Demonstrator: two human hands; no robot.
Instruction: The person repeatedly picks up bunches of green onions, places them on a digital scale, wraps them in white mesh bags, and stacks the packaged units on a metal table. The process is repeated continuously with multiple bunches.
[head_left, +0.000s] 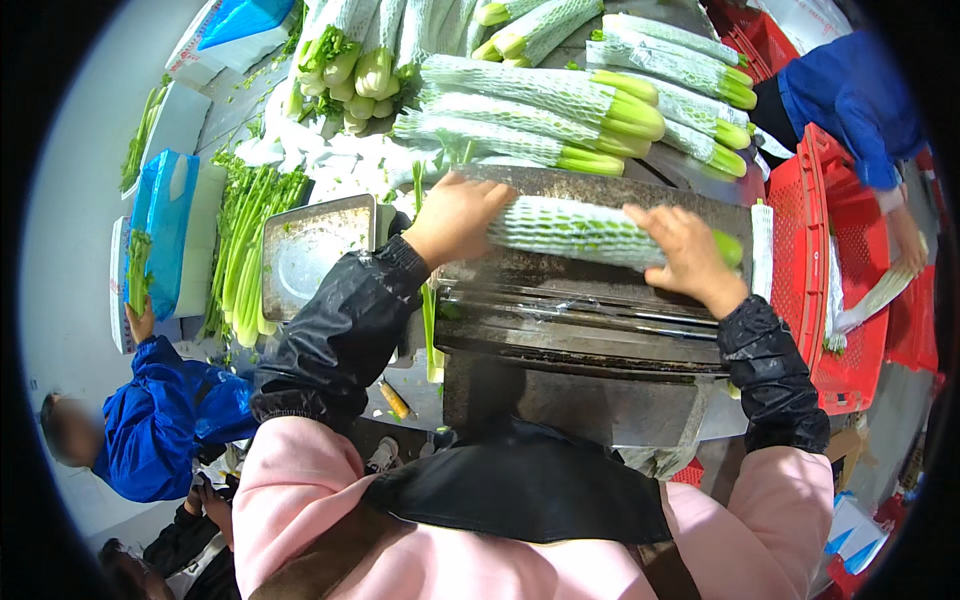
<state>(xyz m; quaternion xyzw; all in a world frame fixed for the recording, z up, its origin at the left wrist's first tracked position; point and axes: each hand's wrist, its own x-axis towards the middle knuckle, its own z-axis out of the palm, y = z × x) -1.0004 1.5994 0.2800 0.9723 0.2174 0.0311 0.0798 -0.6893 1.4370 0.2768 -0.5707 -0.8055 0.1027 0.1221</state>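
A bunch of celery in a white foam net sleeve (574, 229) lies crosswise over the worn metal top of a wrapping machine (525, 262). My left hand (461, 219) grips its netted left end. Near the right end, my right hand (686, 251) lies over the bunch, blurred, with the green stalk base showing beyond it; its grip cannot be told for sure. Just behind, several netted celery bunches (525, 94) lie side by side. Left of the machine sits a metal weighing-scale pan (319, 255), with a loose celery stalk (429, 330) between.
Unwrapped celery (247, 262) lies left of the scale. Red plastic crates (806, 277) stand at the right, where a co-worker in blue reaches in. Another co-worker holds celery by a blue-lined foam box (161, 232). A yellow-handled tool (395, 400) lies near the front edge.
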